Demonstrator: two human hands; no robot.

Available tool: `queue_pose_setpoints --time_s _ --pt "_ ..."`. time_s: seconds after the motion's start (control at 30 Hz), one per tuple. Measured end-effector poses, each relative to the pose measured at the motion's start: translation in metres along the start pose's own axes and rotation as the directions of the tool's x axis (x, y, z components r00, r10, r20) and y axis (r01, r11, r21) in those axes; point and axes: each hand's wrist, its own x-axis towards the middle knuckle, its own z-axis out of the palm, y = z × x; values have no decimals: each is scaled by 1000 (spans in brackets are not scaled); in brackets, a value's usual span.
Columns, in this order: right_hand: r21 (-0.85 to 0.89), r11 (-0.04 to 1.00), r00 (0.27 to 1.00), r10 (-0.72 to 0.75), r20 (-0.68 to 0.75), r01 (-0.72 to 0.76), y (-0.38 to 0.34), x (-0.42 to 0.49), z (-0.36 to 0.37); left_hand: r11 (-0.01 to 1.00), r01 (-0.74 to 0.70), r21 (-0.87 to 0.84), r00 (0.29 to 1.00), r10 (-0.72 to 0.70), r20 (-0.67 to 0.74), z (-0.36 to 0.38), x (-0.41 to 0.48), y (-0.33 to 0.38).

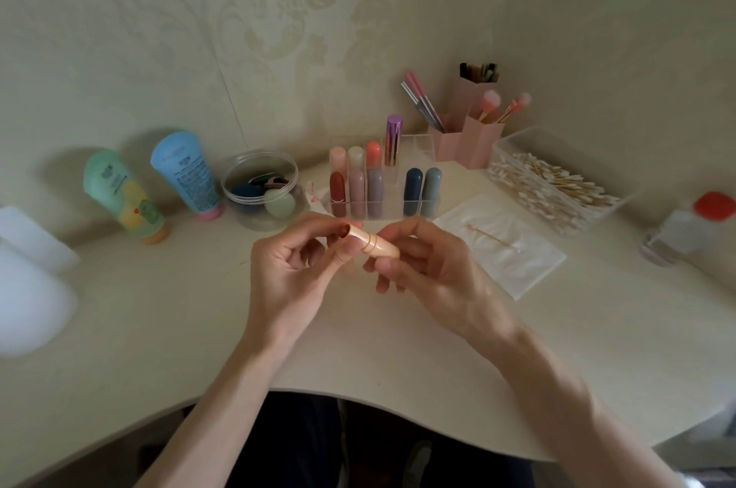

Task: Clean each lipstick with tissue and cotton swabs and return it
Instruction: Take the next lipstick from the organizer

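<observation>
The left hand (294, 260) and the right hand (434, 268) pinch a peach lipstick (372, 242); it looks light, stiff and slippery, safest held by its case

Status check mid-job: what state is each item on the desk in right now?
peach lipstick: uncapped, held level between both hands.
left hand: pinches its open end.
right hand: grips its base.
cotton swab: lying on the tissue.
tissue: spread flat.
swab box: lid off, swabs inside.
rack lipsticks: upright, capped.
round jar: lid off.
</observation>
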Motion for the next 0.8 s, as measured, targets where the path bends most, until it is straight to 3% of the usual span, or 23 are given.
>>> queue_pose_setpoints --time_s 0.1,0.23,0.53,0.7,0.8 --pt "-30 999 998 -27 48 28 -3 -1 0 998 29 -57 999 -30 -27 1 0 4" --pt "11 999 999 48 4 -48 -6 -1 3 999 36 -37 998 -38 -56 -1 -2 5" --pt "-35 999 997 4 82 -1 -6 -2 2 999 36 -22 999 -36 -38 -3 -6 10" --pt "16 1000 996 -18 84 17 -6 -2 0 996 84 14 988 -85 126 -5 -12 9" --pt "12 1000 992 -2 126 1 -8 -4 -1 995 9 103 987 -25 159 -4 -15 5"
